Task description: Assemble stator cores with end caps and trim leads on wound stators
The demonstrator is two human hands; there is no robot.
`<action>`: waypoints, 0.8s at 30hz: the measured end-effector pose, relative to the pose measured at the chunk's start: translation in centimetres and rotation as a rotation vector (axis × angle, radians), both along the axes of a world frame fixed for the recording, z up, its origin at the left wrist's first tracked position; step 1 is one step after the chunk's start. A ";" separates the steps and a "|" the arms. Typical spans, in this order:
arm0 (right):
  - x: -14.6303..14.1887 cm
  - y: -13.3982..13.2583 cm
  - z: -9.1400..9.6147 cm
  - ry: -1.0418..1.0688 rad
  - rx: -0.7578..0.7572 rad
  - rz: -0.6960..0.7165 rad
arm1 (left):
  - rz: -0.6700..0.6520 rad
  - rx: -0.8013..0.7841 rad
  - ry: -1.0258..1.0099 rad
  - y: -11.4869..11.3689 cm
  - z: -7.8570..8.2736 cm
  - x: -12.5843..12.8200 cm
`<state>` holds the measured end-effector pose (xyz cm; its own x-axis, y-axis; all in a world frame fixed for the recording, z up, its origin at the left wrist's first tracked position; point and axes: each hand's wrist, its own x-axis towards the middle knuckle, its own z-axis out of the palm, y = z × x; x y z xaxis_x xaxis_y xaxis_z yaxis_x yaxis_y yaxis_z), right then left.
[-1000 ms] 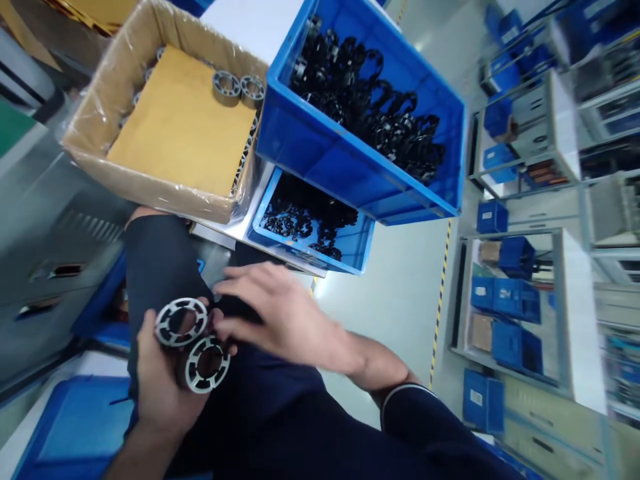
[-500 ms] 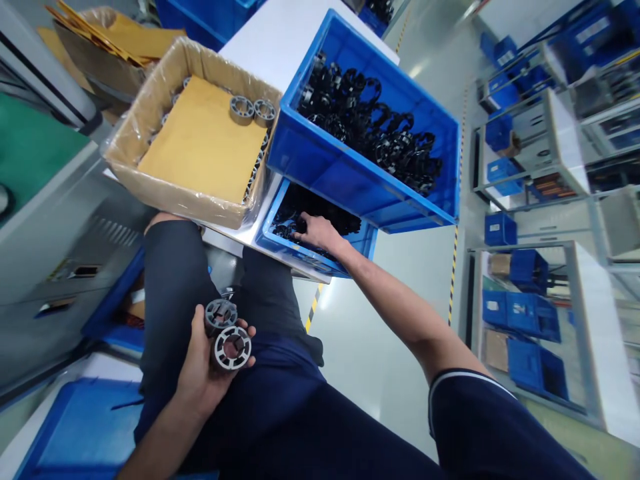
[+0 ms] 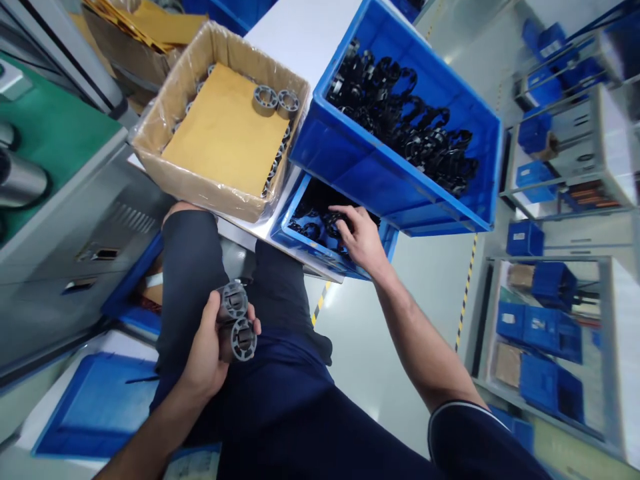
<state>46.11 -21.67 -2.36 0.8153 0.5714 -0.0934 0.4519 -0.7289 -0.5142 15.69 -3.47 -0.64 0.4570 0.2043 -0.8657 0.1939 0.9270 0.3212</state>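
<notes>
Two grey slotted stator cores (image 3: 243,339) sit one against the other in my left hand (image 3: 207,347), whose fingers are wrapped round them above my lap. My right hand (image 3: 364,239) is over the lower blue bin (image 3: 295,235), its thumb and fingers closed on a black plastic ring (image 3: 334,223). More black rings (image 3: 311,231) lie in that bin beside the hand. Two more stator cores (image 3: 265,101) stand on a yellow paper sheet (image 3: 225,133) in the plastic-lined cardboard box (image 3: 200,188); others show along its edges.
A larger blue bin (image 3: 400,180) full of black rings overhangs the lower bin. At left stands a grey cabinet (image 3: 65,220) with a green top (image 3: 65,127). A blue tray (image 3: 95,400) lies at lower left. Shelves with blue boxes (image 3: 553,387) are on the right.
My right hand has drawn up from deeper in the lower bin, now with a black ring in its fingers. My left hand has tilted the two stator cores. The view has shifted.
</notes>
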 end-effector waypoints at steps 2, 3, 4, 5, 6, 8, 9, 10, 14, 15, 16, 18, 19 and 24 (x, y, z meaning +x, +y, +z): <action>-2.6 0.9 1.7 0.019 0.111 0.052 | 0.002 0.136 -0.112 0.3 1.2 0.3; -4.3 1.5 2.6 0.049 0.189 0.084 | 0.004 0.190 -0.167 0.5 1.8 0.4; -6.0 2.1 3.5 0.091 0.277 0.124 | 0.004 0.218 -0.212 0.7 2.4 0.5; -7.7 2.9 4.4 0.153 0.392 0.171 | 0.008 0.233 -0.244 0.9 2.9 0.4; -9.4 3.6 5.2 0.219 0.494 0.235 | 0.015 0.241 -0.264 1.0 3.3 0.3; -12.1 5.2 6.5 0.343 0.660 0.391 | 0.046 0.269 -0.279 1.3 3.7 -0.3; -13.2 6.0 7.0 0.380 0.713 0.460 | 0.065 0.301 -0.279 1.3 3.8 -0.8; -13.9 6.7 7.4 0.400 0.753 0.506 | 0.078 0.343 -0.278 1.4 3.8 -1.3; -15.1 8.5 8.1 0.412 0.757 0.519 | 0.075 0.496 -0.272 1.4 4.2 -3.3; -15.2 8.7 8.1 0.438 0.735 0.527 | 0.069 0.517 -0.264 1.5 4.3 -3.7; -15.2 8.8 8.2 0.474 0.718 0.548 | 0.057 0.536 -0.252 1.6 4.5 -3.9; -15.3 8.8 8.1 0.548 0.710 0.582 | 0.008 0.594 -0.235 1.8 4.8 -4.2; -15.4 8.8 8.0 0.571 0.718 0.594 | -0.029 0.632 -0.229 1.9 4.9 -4.2; -16.3 8.9 7.3 0.490 0.778 0.559 | -0.054 0.636 -0.263 2.0 5.3 -3.9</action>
<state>29.84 -12.80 4.89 0.3926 0.8953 0.2106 0.2381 0.1223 -0.9635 11.79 -1.43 4.64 0.6594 0.6067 -0.4439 0.0758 0.5339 0.8422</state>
